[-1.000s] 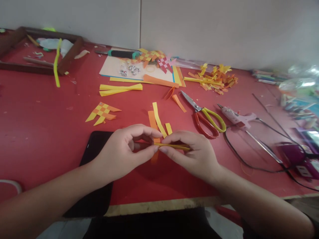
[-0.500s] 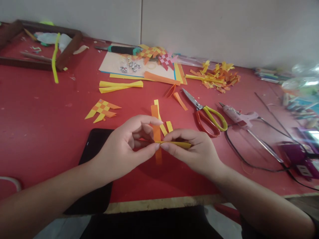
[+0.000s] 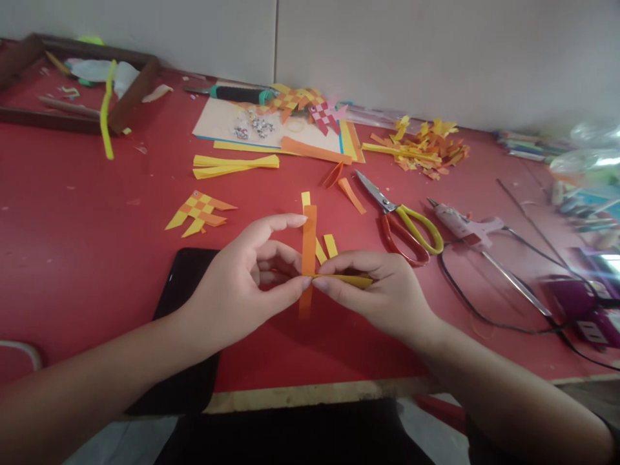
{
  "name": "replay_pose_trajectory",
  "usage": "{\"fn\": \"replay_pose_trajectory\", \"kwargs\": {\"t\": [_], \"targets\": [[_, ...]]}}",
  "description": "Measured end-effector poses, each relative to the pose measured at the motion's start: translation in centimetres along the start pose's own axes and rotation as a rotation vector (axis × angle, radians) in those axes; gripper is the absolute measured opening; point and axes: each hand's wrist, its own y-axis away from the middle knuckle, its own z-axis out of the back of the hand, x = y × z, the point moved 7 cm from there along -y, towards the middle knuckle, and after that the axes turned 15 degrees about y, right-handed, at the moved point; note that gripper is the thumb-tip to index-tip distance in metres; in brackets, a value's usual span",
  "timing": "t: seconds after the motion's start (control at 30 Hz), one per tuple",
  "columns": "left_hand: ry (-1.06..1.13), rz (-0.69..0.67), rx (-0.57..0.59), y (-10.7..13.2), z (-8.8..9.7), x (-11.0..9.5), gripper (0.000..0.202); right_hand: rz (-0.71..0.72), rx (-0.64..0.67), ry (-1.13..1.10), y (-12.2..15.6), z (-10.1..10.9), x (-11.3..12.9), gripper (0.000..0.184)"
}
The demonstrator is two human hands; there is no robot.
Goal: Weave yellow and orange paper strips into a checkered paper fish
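Between my two hands an orange paper strip stands upright and crosses a folded yellow paper strip. My left hand pinches the orange strip near the crossing with its thumb, while its index finger touches the strip higher up. My right hand is closed on the yellow strip, thumb below and fingers above. The two thumb tips nearly meet at the crossing. Just behind the hands lie a yellow strip and a short yellow piece. A woven orange-and-yellow paper fish rests to the left.
Scissors and a corded glue gun lie at the right. Yellow strips, a heap of paper scraps and a box cutter are farther back. A black tablet-like slab sits under my left forearm; a wooden frame stands back left.
The orange strip and my left index fingertip have shifted slightly to the right, and the strip's top stands straighter. My right hand keeps its hold on the yellow strip.
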Motion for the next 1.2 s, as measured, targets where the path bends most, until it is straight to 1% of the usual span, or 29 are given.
{"fn": "replay_pose_trajectory", "kwargs": {"t": [0.17, 0.4, 0.63, 0.83, 1.1, 1.2], "targets": [[-0.001, -0.015, 0.016, -0.1, -0.1, -0.1, 0.057, -0.018, 0.026, 0.000, 0.0, 0.0, -0.1, 0.009], [-0.033, 0.063, -0.018, -0.4, 0.1, -0.3, 0.049, -0.087, 0.070, -0.037, -0.1, -0.3, -0.7, 0.011], [-0.025, 0.086, -0.011, -0.4, 0.3, 0.0, 0.048, -0.179, 0.135, -0.080, 0.1, -0.7, -1.2, 0.016], [0.057, 0.087, 0.003, -0.3, 0.2, 0.1, 0.045, -0.226, 0.149, -0.136, 0.1, -1.0, -1.6, 0.021], [0.060, 0.077, 0.027, -0.3, 0.0, 0.3, 0.038, -0.249, 0.158, -0.166, 0.1, -1.2, -1.7, 0.020], [0.069, 0.091, 0.019, -0.3, 0.0, 0.3, 0.040, -0.245, 0.154, -0.176, 0.1, -1.2, -1.7, 0.020]]}}
